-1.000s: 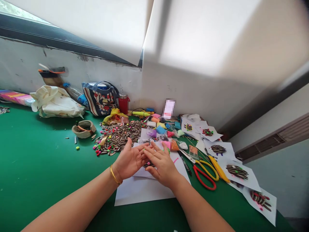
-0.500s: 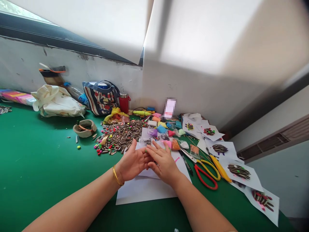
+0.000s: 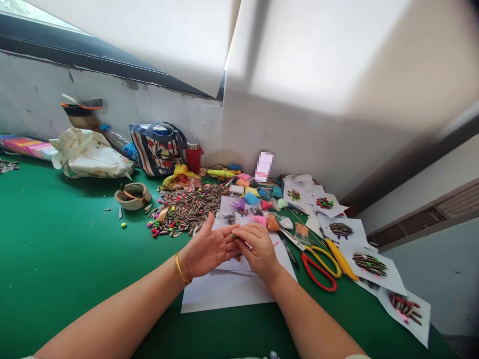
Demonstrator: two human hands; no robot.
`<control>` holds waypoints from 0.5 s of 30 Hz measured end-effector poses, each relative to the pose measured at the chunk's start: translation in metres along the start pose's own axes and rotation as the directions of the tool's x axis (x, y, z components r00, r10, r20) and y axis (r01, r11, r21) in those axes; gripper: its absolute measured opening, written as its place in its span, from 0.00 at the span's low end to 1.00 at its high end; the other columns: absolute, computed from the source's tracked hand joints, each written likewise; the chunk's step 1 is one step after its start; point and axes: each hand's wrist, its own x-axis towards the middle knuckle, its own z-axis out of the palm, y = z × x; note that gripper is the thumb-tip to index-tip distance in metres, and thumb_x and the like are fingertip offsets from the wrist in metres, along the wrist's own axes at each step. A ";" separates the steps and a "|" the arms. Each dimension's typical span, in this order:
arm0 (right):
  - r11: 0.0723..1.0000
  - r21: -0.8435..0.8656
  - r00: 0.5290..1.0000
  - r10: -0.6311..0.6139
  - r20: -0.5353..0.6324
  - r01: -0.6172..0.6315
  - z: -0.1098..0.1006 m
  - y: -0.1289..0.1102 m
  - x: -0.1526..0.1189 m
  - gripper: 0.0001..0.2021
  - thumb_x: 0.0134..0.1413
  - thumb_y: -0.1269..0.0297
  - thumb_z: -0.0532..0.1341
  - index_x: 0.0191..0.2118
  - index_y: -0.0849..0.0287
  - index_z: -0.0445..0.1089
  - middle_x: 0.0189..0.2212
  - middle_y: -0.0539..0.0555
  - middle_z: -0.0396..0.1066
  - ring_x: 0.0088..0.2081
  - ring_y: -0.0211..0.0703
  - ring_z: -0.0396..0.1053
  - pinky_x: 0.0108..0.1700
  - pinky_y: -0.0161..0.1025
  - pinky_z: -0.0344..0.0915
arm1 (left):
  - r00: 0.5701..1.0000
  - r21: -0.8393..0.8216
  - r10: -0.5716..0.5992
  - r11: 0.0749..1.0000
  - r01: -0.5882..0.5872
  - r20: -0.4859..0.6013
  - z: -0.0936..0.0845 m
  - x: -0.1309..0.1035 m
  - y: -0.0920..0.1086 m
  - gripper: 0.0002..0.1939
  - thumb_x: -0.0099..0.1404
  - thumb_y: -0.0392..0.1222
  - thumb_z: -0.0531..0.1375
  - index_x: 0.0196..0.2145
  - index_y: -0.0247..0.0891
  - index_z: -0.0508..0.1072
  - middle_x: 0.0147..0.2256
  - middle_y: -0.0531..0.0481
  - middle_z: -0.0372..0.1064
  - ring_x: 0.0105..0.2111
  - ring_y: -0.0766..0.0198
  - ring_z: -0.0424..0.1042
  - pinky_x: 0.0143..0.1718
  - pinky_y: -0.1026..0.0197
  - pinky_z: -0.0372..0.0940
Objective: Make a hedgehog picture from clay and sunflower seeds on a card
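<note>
My left hand (image 3: 207,251) is open, palm up, its fingers stretched to the right. Against those fingertips, my right hand (image 3: 260,251) is curled in a pinch on a tiny green piece of modelling clay (image 3: 234,236). Both hands are above white sheets of paper (image 3: 228,294); a small orange-brown shape on the upper sheet shows partly beneath them. Left of the sheets spreads a heap of striped sunflower seeds (image 3: 194,204) mixed with small coloured balls. Behind my right hand are small bags of coloured clay, among them a pink one (image 3: 259,220) and an orange one (image 3: 272,223).
Scissors (image 3: 321,267) with red and yellow handles lie right of the paper, beside a yellow cutter (image 3: 341,259) and a black pen (image 3: 291,253). Seed pictures (image 3: 377,269) line the right edge. A small bowl (image 3: 132,197), cloth bags (image 3: 159,149) and a red flask (image 3: 193,158) stand farther back.
My right hand's fingers, stretched flat across the left fingers before, have curled into a pinch on the green clay. My left hand stays palm up in nearly the same place.
</note>
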 end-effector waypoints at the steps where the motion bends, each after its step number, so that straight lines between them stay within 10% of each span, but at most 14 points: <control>1: 0.999 0.031 0.999 0.025 -0.035 -0.024 -0.001 0.000 0.000 0.09 0.60 0.68 0.58 0.45 0.53 0.72 0.40 0.53 0.75 0.44 0.45 0.69 0.50 0.48 0.64 | 1.000 0.021 -0.017 1.000 0.017 -0.001 0.001 -0.001 0.000 0.39 0.65 0.68 0.40 0.55 0.32 0.67 0.52 0.37 0.67 0.48 0.54 0.68 0.54 0.53 0.57; 6: 0.983 0.067 0.976 0.180 -0.120 -0.173 -0.011 0.013 -0.002 0.06 0.58 0.67 0.60 0.40 0.54 0.72 0.37 0.53 0.73 0.42 0.45 0.68 0.47 0.45 0.64 | 0.972 0.184 0.150 0.976 -0.117 -0.179 -0.004 0.001 0.008 0.35 0.66 0.66 0.44 0.57 0.37 0.65 0.56 0.38 0.64 0.56 0.51 0.64 0.56 0.50 0.56; 11: 0.947 0.005 0.943 0.320 0.088 -0.322 -0.019 0.033 -0.005 0.07 0.56 0.66 0.61 0.40 0.54 0.74 0.38 0.53 0.74 0.42 0.46 0.69 0.45 0.43 0.64 | 0.744 0.454 0.457 0.861 -0.231 -0.487 -0.030 0.011 0.022 0.25 0.67 0.60 0.50 0.46 0.37 0.72 0.49 0.39 0.71 0.51 0.54 0.69 0.49 0.55 0.62; 15: 0.937 -0.144 0.892 0.346 0.291 -0.317 -0.023 0.031 -0.004 0.05 0.54 0.68 0.63 0.37 0.54 0.75 0.34 0.51 0.74 0.39 0.44 0.68 0.42 0.40 0.62 | 0.688 0.419 0.441 0.882 -0.214 -0.576 -0.045 0.017 0.024 0.20 0.68 0.54 0.52 0.39 0.35 0.74 0.45 0.40 0.73 0.46 0.57 0.72 0.45 0.57 0.65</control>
